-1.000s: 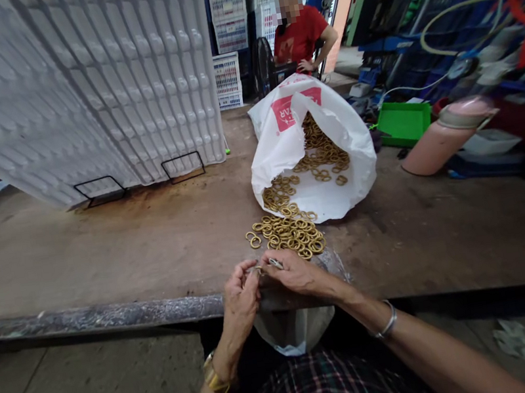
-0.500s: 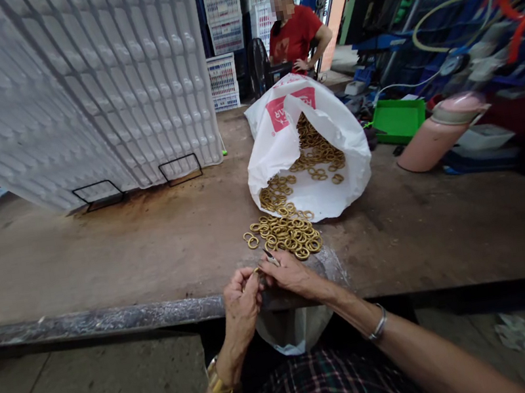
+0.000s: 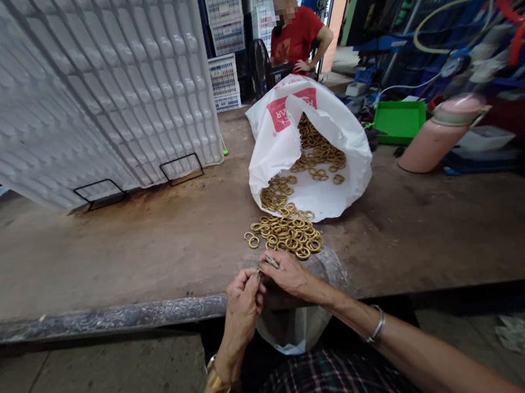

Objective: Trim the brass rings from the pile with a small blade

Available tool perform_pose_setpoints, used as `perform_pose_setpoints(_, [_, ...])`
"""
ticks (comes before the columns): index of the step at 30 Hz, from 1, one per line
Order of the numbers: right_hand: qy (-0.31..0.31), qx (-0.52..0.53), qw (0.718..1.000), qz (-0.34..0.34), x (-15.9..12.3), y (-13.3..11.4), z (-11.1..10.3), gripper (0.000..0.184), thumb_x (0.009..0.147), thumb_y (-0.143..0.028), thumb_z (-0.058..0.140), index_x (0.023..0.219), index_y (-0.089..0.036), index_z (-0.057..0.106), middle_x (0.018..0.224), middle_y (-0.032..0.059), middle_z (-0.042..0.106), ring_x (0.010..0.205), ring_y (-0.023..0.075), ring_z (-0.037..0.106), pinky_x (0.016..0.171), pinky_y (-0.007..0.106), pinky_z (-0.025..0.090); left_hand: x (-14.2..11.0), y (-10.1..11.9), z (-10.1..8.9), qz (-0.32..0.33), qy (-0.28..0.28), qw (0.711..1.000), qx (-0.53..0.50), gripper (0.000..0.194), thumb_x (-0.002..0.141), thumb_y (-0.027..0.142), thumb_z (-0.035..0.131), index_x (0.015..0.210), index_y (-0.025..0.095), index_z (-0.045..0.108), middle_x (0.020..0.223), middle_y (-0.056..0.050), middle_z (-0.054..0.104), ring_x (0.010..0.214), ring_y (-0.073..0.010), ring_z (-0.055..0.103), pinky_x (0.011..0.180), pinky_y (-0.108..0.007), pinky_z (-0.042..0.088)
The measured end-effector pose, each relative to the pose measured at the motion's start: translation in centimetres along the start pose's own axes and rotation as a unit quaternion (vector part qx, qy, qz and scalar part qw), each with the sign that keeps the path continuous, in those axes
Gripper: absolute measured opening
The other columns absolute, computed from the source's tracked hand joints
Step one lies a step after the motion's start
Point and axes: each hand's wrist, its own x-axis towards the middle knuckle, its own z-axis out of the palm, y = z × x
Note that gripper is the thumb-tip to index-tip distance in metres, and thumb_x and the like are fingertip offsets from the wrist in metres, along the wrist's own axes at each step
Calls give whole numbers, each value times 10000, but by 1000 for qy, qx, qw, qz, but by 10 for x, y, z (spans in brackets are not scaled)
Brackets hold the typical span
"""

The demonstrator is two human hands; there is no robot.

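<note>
My left hand (image 3: 243, 300) is closed at the table's front edge, pinching a brass-coloured ring (image 3: 258, 272) between thumb and fingertips. Close against it, my right hand (image 3: 293, 276) is wrapped round a small silvery hand tool (image 3: 271, 261); its exact kind is too small to tell, and most of it is hidden by the fingers. The two hands meet at the ring. Just beyond them lies a heap of brass-coloured rings (image 3: 293, 235). It spills from the mouth of a white plastic sack (image 3: 337, 194) lying on its side, with many more rings inside.
Tall ribbed white plastic panels (image 3: 138, 76) stand at the left on the wooden table (image 3: 103, 261), beside black wire stands (image 3: 181, 168). A pink bottle (image 3: 439, 135) and a green tray (image 3: 400, 121) are at the right. A person in a red shirt (image 3: 300, 38) is behind the table. A pale bag (image 3: 296, 330) hangs below the edge.
The tool in my right hand has turned slightly, and its dark pointed tip no longer shows clearly. Both hands stay together in nearly the same place.
</note>
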Motion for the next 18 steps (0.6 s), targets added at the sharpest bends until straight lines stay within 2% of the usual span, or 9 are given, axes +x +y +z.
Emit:
perform_pose_setpoints(11, [-2,21,1000,5,0,-1,0,203,815,-207,377,667,-168,511,588,-24,523,565,96,487,566,196,367,0,0,0,5,-12,999,-39,321,694,464,611,728,160,515,555,53,487,386,-29,352,352,-148,223])
perform_pose_setpoints(14, [6,-72,997,3,-2,5,1,194,812,-180,365,712,-167,531,615,-5,550,585,109,502,575,205,348,0,0,1,9,-2,999,-42,324,687,463,618,736,161,510,558,54,489,389,-30,355,352,-148,229])
perform_pose_setpoints(18, [-31,-248,968,-27,-8,9,0,171,766,-141,400,792,-173,566,676,25,599,625,131,519,579,225,301,0,-1,1,18,14,999,-25,317,700,460,606,748,162,506,559,57,486,394,-32,354,357,-146,239])
